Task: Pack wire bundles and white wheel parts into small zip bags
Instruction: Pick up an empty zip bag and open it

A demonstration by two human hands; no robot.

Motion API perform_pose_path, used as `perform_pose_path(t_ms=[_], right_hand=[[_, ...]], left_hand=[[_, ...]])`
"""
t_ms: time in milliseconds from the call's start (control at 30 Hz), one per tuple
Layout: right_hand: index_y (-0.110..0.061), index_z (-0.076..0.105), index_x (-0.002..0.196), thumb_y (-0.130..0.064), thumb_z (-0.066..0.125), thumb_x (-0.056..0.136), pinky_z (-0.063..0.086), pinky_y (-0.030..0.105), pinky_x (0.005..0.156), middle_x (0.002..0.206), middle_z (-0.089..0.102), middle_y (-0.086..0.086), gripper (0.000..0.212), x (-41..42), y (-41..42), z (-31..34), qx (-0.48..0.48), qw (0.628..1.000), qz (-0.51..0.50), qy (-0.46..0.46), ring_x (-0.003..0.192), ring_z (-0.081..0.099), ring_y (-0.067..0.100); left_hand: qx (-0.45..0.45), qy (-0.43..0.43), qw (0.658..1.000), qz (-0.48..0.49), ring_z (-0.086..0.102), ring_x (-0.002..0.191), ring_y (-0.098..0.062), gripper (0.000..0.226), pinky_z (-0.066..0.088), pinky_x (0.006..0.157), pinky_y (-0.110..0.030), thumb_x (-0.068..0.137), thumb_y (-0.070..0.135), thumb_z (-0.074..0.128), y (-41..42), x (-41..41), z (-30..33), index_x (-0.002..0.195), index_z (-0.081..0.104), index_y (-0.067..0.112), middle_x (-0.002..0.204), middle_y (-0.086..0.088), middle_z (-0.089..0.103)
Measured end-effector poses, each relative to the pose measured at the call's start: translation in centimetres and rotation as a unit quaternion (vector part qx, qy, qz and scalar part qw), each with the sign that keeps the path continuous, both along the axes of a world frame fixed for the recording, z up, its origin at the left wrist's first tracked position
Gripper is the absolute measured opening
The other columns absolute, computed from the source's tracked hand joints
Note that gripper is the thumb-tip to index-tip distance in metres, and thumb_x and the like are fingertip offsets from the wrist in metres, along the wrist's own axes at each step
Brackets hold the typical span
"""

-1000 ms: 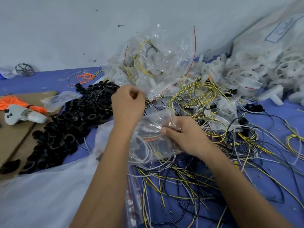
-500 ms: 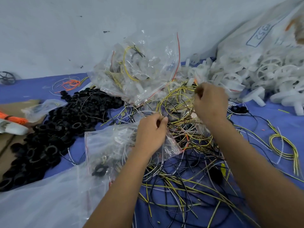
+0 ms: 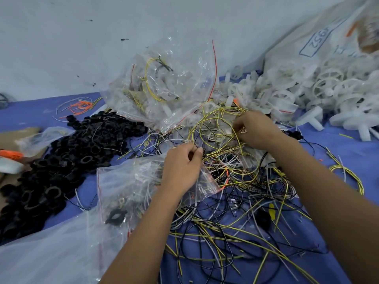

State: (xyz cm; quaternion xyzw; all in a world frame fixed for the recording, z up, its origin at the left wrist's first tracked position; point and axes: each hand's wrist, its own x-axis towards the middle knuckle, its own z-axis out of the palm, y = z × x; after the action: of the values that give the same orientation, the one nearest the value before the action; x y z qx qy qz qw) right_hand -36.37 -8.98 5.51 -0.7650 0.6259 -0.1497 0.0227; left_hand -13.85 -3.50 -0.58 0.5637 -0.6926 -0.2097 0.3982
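Note:
A tangle of yellow, black and white wires (image 3: 225, 201) covers the blue cloth in front of me. My right hand (image 3: 256, 130) pinches a looped yellow wire bundle (image 3: 213, 124) near the top of the tangle. My left hand (image 3: 182, 167) lies on a small clear zip bag (image 3: 131, 181) that holds wires, and its curled fingers pinch the bag's upper edge. White wheel parts (image 3: 307, 93) are heaped at the back right. A larger pile of filled zip bags (image 3: 164, 89) stands behind the hands.
A heap of black rings (image 3: 61, 160) lies at the left. Orange wires (image 3: 80, 105) lie near the wall. A big white sack (image 3: 320, 44) leans at the back right. A large clear plastic sheet (image 3: 45, 253) covers the near left. Brown cardboard (image 3: 20, 136) sits at the far left.
My right hand left the small zip bag and moved up and right to the yellow wire loop. My left hand dropped onto the bag. The view shifted to the right.

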Motion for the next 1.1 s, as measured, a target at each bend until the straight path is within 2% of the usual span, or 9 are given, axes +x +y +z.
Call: perform_pose_path(t_ms=[167, 300, 400, 500, 667, 767, 900, 967, 1100], right_hand=[[-0.016, 0.077, 0.100, -0.012, 0.077, 0.085, 0.042, 0.031, 0.074, 0.094, 0.073, 0.002, 0.015, -0.4, 0.9, 0.6, -0.065, 0.997, 0.032, -0.023, 0.093, 0.058, 0.022], [-0.011, 0.078, 0.099, -0.015, 0.075, 0.089, 0.036, 0.030, 0.072, 0.075, 0.057, -0.015, 0.011, 0.3, 2.2, 1.4, -0.113, 0.985, 0.079, -0.108, 0.089, 0.053, 0.023], [-0.011, 0.077, 0.095, -0.020, 0.068, 0.096, 0.035, 0.028, 0.075, 0.081, 0.069, -0.002, 0.014, 1.1, 2.8, 2.4, -0.086, 0.983, 0.126, -0.100, 0.090, 0.052, 0.021], [-0.011, 0.070, 0.086, -0.017, 0.056, 0.102, 0.036, 0.016, 0.070, 0.077, 0.066, -0.008, 0.022, 1.6, 3.3, 3.3, -0.077, 0.976, 0.130, -0.157, 0.077, 0.056, 0.011], [-0.007, 0.056, 0.082, -0.020, 0.043, 0.107, 0.040, 0.038, 0.063, 0.063, 0.055, -0.006, 0.032, 2.1, 4.1, 5.4, -0.135, 0.945, 0.116, -0.274, 0.061, 0.047, 0.016], [-0.014, 0.052, 0.080, -0.022, 0.041, 0.107, 0.028, 0.042, 0.051, 0.059, 0.038, 0.003, 0.030, 2.9, 4.8, 7.3, -0.154, 0.892, 0.118, -0.408, 0.054, 0.032, 0.021], [-0.017, 0.050, 0.080, -0.022, 0.037, 0.109, 0.016, 0.021, 0.051, 0.058, 0.022, 0.000, 0.032, 3.3, 6.4, 11.0, -0.116, 0.750, 0.211, -0.616, 0.049, 0.015, 0.012], [-0.019, 0.050, 0.080, -0.021, 0.037, 0.108, 0.018, 0.016, 0.049, 0.057, 0.023, -0.005, 0.031, 2.7, 6.5, 12.6, -0.059, 0.716, 0.223, -0.659, 0.046, 0.015, 0.010], [-0.020, 0.046, 0.071, -0.014, 0.041, 0.104, 0.018, 0.014, 0.041, 0.052, 0.028, -0.007, 0.034, 3.2, 5.5, 10.9, 0.116, 0.834, 0.105, -0.529, 0.044, 0.019, 0.009]], left_hand=[[-0.018, 0.019, 1.000, -0.006, 0.051, 0.055, -0.003, 0.041, 0.030, 0.051, -0.017, 0.102, 0.031, 0.057, 0.0, 0.1, 0.0, 0.062, 0.051, 0.028, 0.055, 0.015, 0.056], [-0.026, 0.046, 0.999, 0.008, 0.050, 0.056, -0.006, 0.039, 0.032, 0.052, -0.021, 0.104, 0.032, 0.055, 0.0, 0.1, 0.0, 0.066, 0.058, 0.023, 0.056, 0.007, 0.054], [-0.037, 0.083, 0.995, 0.032, 0.050, 0.056, -0.006, 0.039, 0.036, 0.054, -0.020, 0.104, 0.032, 0.054, 0.0, 0.1, 0.2, 0.066, 0.058, 0.023, 0.056, 0.010, 0.055], [-0.036, 0.121, 0.990, 0.058, 0.049, 0.057, -0.004, 0.034, 0.036, 0.054, -0.019, 0.104, 0.033, 0.054, 0.1, 0.2, 0.7, 0.071, 0.060, 0.023, 0.059, 0.010, 0.054], [-0.054, 0.198, 0.977, 0.059, 0.056, 0.055, 0.004, 0.029, 0.041, 0.050, -0.007, 0.106, 0.026, 0.053, 0.8, 0.1, 1.4, 0.079, 0.061, 0.018, 0.061, 0.010, 0.056], [-0.050, 0.218, 0.973, 0.056, 0.058, 0.055, 0.005, 0.028, 0.041, 0.048, -0.006, 0.106, 0.024, 0.052, 0.9, 0.1, 1.5, 0.080, 0.061, 0.018, 0.062, 0.010, 0.056], [-0.033, 0.219, 0.973, 0.063, 0.056, 0.059, 0.005, 0.028, 0.042, 0.051, -0.006, 0.105, 0.028, 0.052, 0.7, 0.2, 1.2, 0.083, 0.064, 0.016, 0.071, 0.002, 0.061], [-0.015, 0.237, 0.969, 0.067, 0.054, 0.060, 0.003, 0.029, 0.043, 0.053, -0.008, 0.105, 0.032, 0.051, 0.4, 0.3, 1.1, 0.084, 0.065, 0.017, 0.077, -0.002, 0.065], [0.044, 0.337, 0.936, 0.090, 0.054, 0.065, -0.012, 0.030, 0.044, 0.059, -0.028, 0.107, 0.031, 0.047, -0.3, 0.9, 1.2, 0.091, 0.065, 0.014, 0.084, -0.005, 0.066]])
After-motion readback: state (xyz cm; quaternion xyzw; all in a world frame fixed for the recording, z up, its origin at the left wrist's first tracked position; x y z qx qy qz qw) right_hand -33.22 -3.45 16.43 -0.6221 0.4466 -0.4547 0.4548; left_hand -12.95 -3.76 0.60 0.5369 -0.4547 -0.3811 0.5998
